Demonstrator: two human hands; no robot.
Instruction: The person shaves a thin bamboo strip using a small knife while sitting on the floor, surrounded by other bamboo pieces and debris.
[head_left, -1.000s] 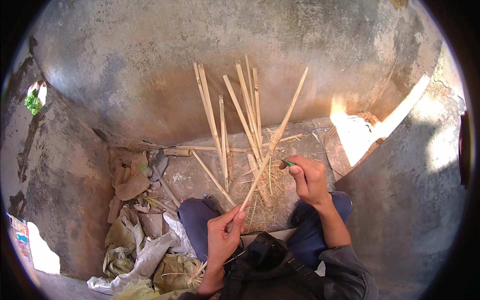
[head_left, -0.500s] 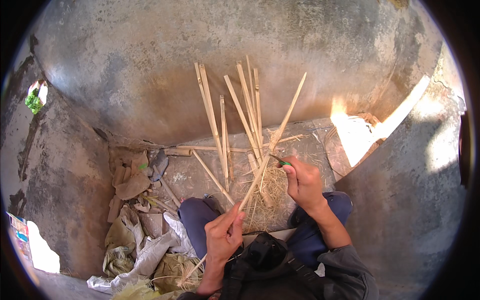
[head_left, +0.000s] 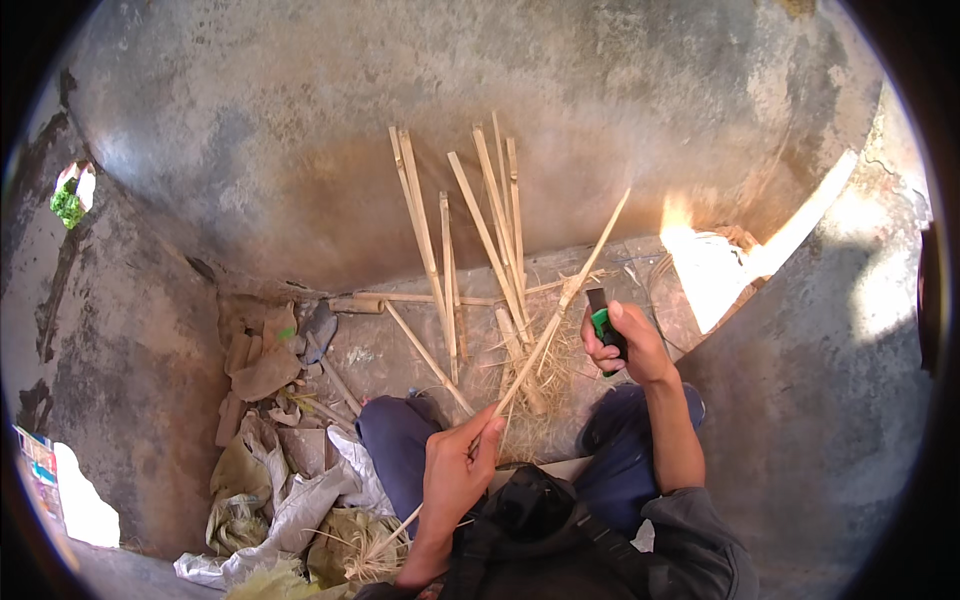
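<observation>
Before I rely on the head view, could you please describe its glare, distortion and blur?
In the head view, the bright patch at right and the white area at lower left look blown out; in the head view, dark fisheye edges curve round and the back wall appears bowed; in the head view, the cutter and pale strip look reasonably sharp.

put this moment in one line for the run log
left hand: holds pale strip | right hand: holds green-and-black knife | blade: apart from strip | floor: shavings | ahead: more strips

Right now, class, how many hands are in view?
2: the left hand, lower centre, holding a pale strip; the right hand, farther right, gripping a green-and-black knife.
</observation>
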